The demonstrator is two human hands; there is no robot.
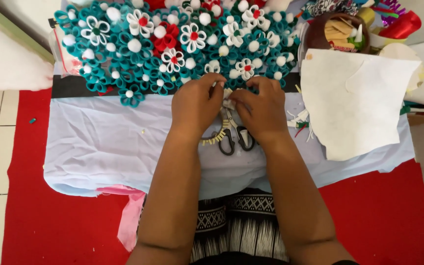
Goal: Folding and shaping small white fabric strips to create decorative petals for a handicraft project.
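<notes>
A small white felt piece [228, 100] sat pinched between left hand [196, 105] and right hand [261, 109], just below the teal loop flowers [172, 44]; black-handled scissors [234, 135] lay on pale cloth [99, 142].

Both the left hand [196, 105] and the right hand [261, 109] pinch a small white piece [228, 99] at the lower edge of the teal flower panel [172, 44], with scissors [235, 135] at 6 o'clock under them and white felt sheet [354, 100] at 3 o'clock.
</notes>
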